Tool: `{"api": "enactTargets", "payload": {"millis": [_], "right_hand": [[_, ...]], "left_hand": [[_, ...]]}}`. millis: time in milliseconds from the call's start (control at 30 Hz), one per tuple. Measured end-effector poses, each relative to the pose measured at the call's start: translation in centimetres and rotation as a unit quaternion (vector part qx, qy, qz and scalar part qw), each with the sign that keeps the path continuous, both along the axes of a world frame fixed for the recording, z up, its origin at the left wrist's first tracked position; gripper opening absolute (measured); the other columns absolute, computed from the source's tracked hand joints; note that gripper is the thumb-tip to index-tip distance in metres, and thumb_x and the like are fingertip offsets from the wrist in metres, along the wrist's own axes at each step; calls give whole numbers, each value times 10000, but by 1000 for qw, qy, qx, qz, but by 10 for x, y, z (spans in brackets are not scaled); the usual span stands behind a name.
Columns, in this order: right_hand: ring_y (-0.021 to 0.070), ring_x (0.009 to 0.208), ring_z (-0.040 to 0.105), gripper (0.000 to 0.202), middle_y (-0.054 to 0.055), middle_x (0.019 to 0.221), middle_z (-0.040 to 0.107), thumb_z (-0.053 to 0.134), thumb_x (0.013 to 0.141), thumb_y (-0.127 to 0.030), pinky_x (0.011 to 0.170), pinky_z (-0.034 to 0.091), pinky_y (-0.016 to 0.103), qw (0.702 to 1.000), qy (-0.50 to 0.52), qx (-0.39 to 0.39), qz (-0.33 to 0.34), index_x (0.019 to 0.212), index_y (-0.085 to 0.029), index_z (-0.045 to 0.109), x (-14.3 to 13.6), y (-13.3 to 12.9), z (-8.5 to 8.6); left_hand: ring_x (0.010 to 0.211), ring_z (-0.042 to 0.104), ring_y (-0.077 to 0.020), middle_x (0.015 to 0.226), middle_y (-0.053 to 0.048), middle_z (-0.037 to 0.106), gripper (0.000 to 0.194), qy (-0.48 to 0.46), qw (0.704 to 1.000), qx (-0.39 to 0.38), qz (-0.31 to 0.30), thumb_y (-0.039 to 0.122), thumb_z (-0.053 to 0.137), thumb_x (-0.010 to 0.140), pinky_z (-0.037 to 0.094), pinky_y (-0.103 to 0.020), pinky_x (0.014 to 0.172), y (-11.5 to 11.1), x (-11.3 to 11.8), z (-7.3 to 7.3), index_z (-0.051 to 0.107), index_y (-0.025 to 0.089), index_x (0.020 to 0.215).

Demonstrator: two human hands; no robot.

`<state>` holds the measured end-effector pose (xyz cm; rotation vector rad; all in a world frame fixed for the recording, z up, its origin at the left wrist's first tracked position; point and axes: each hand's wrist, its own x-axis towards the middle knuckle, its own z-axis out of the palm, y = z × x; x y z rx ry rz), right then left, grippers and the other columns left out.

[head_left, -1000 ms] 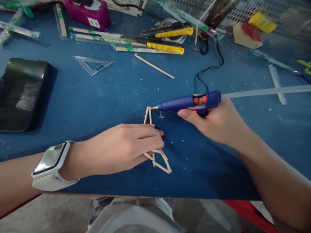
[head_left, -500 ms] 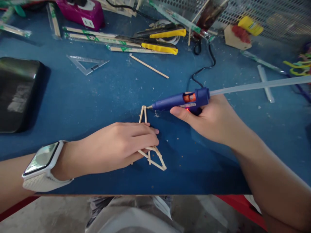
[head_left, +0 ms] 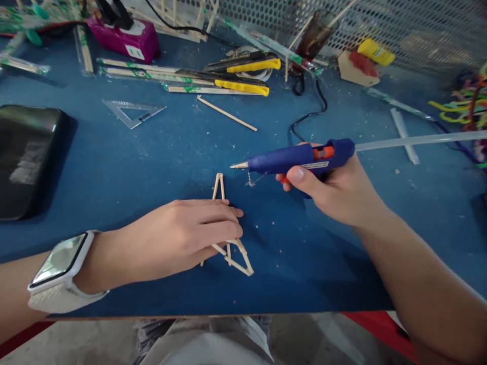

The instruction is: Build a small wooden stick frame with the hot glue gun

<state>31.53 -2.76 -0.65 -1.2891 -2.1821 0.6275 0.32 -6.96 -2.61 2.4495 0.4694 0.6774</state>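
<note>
My left hand (head_left: 190, 235), with a watch (head_left: 61, 261) at its wrist, is closed over a small frame of wooden sticks (head_left: 243, 266) on the blue table. The middle of the frame is hidden under my fingers; its narrow tip shows above them and a pointed end below. My right hand (head_left: 338, 195) grips a blue glue gun (head_left: 285, 158), whose metal nozzle points left, above and to the right of the narrow tip, apart from it. A long clear glue stick (head_left: 422, 138) runs out of the gun's back.
Behind lie a set square (head_left: 133, 112), a loose stick (head_left: 228, 113), yellow cutters (head_left: 243, 87), packed sticks and a purple power block (head_left: 125, 39). A black case (head_left: 30, 162) is at the left. Another glue stick (head_left: 404, 136) and colourful wires (head_left: 466, 109) lie right.
The glue gun's nozzle has come away from the frame's tip, and my right hand has moved to the right. My left hand still holds the frame. The view has shifted slightly.
</note>
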Motion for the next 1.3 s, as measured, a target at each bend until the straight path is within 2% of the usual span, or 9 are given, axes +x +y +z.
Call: {"api": "enactTargets", "payload": {"millis": [133, 233, 333, 500, 733, 900, 1067, 1200, 1300], "right_hand": [[218, 719, 670, 501, 6, 789, 701, 787, 1031, -705, 693, 538, 373, 1000, 7, -4, -19, 846, -271, 620, -10, -2, 4], [236, 834, 735, 364, 24, 927, 774, 789, 1078, -549, 802, 582, 382, 998, -23, 44, 33, 907, -273, 625, -17, -4, 4], [235, 864, 758, 266, 21, 962, 791, 768, 1104, -479, 808, 598, 377, 993, -31, 92, 68, 985, -274, 646, -19, -4, 1], [241, 866, 770, 270, 22, 957, 794, 761, 1108, -486, 784, 602, 385, 990, -33, 112, 77, 985, -275, 646, -19, 3, -3], [232, 866, 768, 377, 15, 989, 813, 785, 1077, -577, 813, 614, 396, 996, 3, 37, 79, 916, -273, 632, -22, 14, -2], [255, 841, 732, 374, 41, 966, 792, 806, 1045, -636, 787, 579, 431, 996, 6, 84, 40, 961, -286, 706, -13, 13, -4], [218, 741, 702, 338, 12, 897, 784, 895, 987, -601, 693, 551, 396, 997, 37, 70, 2, 992, -289, 766, -2, 10, -9], [239, 890, 783, 256, 29, 1050, 846, 888, 1013, -526, 821, 619, 411, 996, 41, 65, 46, 1059, -292, 795, -7, 7, -13], [246, 913, 795, 247, 38, 1072, 852, 885, 1018, -513, 835, 628, 415, 996, 43, 65, 52, 1063, -289, 790, -12, 6, -17]], "left_hand": [[1339, 816, -205, 1251, -62, 838, 187, -2, 1000, 5, 1, 103, 533, 1172, 672, -300, 1209, 0, 0, 1, 700, 166, 1224], [1351, 809, -211, 1252, -57, 837, 196, 5, 1000, 6, 0, 100, 519, 1175, 671, -315, 1213, 0, 0, 2, 696, 168, 1226], [1333, 816, -209, 1237, -50, 840, 195, 14, 1000, 12, 1, 130, 506, 1193, 676, -318, 1203, 0, 0, 2, 694, 172, 1219], [1347, 810, -207, 1267, -53, 838, 187, 9, 1000, 7, 2, 134, 517, 1191, 663, -309, 1218, 1, -1, 1, 695, 179, 1223], [1346, 812, -215, 1264, -46, 834, 176, 10, 1000, 11, 1, 125, 529, 1184, 674, -326, 1209, 1, -1, 0, 690, 179, 1232], [1333, 819, -234, 1267, -44, 843, 154, 12, 1000, 27, 7, 137, 552, 1181, 702, -374, 1185, -1, -1, -1, 688, 179, 1240], [1296, 835, -230, 1281, -56, 836, 130, 17, 997, 42, 57, 120, 601, 1159, 738, -357, 1114, -9, 1, -1, 690, 175, 1236], [1312, 825, -260, 1222, -69, 837, 142, 9, 997, 63, 54, 76, 605, 1134, 725, -400, 1162, -11, 2, 1, 692, 151, 1217], [1251, 835, -269, 1178, -69, 846, 133, -1, 996, 82, 33, 70, 596, 1133, 698, -459, 1220, -7, 3, 3, 695, 143, 1183]]}}
